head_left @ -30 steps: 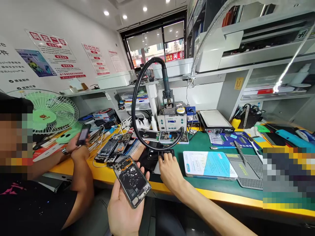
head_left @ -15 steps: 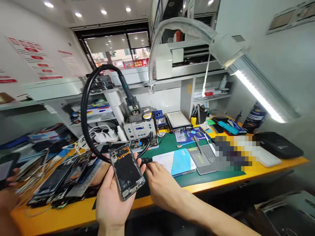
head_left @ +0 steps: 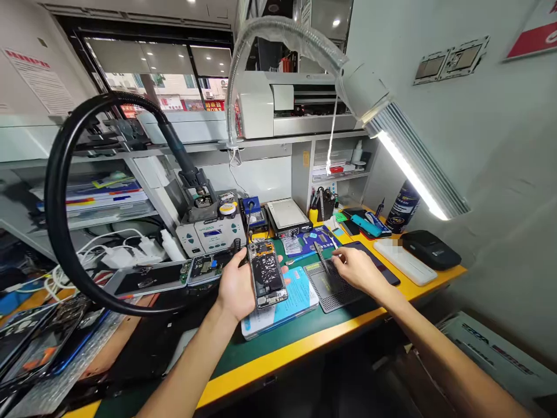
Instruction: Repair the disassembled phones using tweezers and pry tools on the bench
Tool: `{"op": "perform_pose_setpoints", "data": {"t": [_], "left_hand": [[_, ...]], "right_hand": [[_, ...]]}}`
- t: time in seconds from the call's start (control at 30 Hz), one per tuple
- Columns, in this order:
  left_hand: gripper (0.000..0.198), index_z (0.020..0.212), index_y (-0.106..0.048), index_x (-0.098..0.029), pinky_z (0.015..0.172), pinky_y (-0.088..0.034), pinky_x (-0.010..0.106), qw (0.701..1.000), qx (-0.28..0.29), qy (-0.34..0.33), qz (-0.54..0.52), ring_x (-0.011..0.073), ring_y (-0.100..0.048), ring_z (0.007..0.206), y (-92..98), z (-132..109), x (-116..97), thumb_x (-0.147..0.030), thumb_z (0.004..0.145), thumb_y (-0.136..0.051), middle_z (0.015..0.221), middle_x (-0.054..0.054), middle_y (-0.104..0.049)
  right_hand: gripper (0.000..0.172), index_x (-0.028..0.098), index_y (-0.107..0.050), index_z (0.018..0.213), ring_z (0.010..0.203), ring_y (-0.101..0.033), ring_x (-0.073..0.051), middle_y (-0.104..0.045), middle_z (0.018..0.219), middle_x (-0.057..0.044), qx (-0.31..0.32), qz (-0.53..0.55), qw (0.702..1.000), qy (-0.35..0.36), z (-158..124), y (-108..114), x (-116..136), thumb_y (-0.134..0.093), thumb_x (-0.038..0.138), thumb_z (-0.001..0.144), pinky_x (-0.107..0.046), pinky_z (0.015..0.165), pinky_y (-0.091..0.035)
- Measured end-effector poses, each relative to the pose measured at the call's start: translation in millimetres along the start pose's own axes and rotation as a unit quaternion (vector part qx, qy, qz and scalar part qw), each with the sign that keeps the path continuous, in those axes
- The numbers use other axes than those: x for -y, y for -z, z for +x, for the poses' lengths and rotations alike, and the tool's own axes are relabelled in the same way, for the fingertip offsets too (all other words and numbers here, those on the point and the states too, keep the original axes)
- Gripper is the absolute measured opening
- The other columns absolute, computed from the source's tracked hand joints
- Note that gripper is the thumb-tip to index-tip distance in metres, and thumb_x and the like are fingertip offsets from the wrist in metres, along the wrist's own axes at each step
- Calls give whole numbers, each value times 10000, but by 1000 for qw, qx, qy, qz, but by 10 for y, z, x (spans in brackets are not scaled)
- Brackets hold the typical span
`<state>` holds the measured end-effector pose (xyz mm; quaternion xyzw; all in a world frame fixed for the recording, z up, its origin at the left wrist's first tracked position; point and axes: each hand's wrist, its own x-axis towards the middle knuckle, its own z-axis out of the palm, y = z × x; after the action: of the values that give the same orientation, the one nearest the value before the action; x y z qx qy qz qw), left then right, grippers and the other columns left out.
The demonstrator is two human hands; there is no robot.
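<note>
A green-matted, yellow-edged worktop (head_left: 287,339) carries a blue-and-white flat packet (head_left: 300,297) beside a grey perforated mat (head_left: 333,288). Above the packet, the left hand (head_left: 235,287) wraps its grip around an opened black smartphone (head_left: 266,273). The right hand (head_left: 359,268) meets thin metal tweezers (head_left: 322,262) on the mat; I cannot tell its grip.

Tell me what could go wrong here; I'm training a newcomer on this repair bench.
1. The opened phone is held by the left hand alone, internals exposed, over the blue box; a loose grip could let it slip.
2. The right hand is at the pointed tweezers on the grey mat; their tips might scratch those internals.
</note>
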<state>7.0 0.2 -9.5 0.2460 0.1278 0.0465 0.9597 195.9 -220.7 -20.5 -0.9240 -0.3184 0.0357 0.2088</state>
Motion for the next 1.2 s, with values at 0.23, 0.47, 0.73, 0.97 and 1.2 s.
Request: {"op": "perform_pose_setpoints", "data": {"t": [0.23,0.47,0.73,0.97,1.2], "left_hand": [[540,1384,-548,-89,938,-502,640,1000,3,15,-15,369,-707,1045,35,143,20,-428,1006,-364,1203,225,-703],[533,1335,-598,-116,919,-525,581,999,-1,37,-28,345,-719,1001,90,146,112,-460,991,-380,1146,190,-726],[444,1267,-651,-96,787,-590,460,992,-58,18,111,329,-739,903,101,78,147,-292,885,-538,1103,186,-746],[399,1253,-621,-121,689,-609,442,982,-93,-24,164,315,-744,836,80,73,146,-229,870,-594,1213,193,-707],[342,1201,-616,-132,707,-610,450,978,-121,-16,171,330,-742,866,90,87,152,-217,872,-582,1156,183,-728]], "right_hand": [[272,130,-656,1098,927,-676,-191,-679,1076,-74,85,16,993,-75,514,-320,78,-655,368,966,-377,824,-578],[250,116,-637,885,507,-594,-153,-640,631,-47,27,220,970,-99,368,-186,19,-627,365,901,-294,520,-485],[354,190,-683,993,718,-684,-148,-739,949,-52,49,627,777,-5,241,18,471,-859,335,722,-253,604,-569],[285,186,-688,888,656,-737,-180,-749,806,-29,128,674,724,72,614,-25,737,-894,249,702,-280,606,-629],[242,193,-654,810,586,-730,-184,-730,662,-15,99,657,744,74,671,-194,754,-865,303,761,-272,580,-618]]}}
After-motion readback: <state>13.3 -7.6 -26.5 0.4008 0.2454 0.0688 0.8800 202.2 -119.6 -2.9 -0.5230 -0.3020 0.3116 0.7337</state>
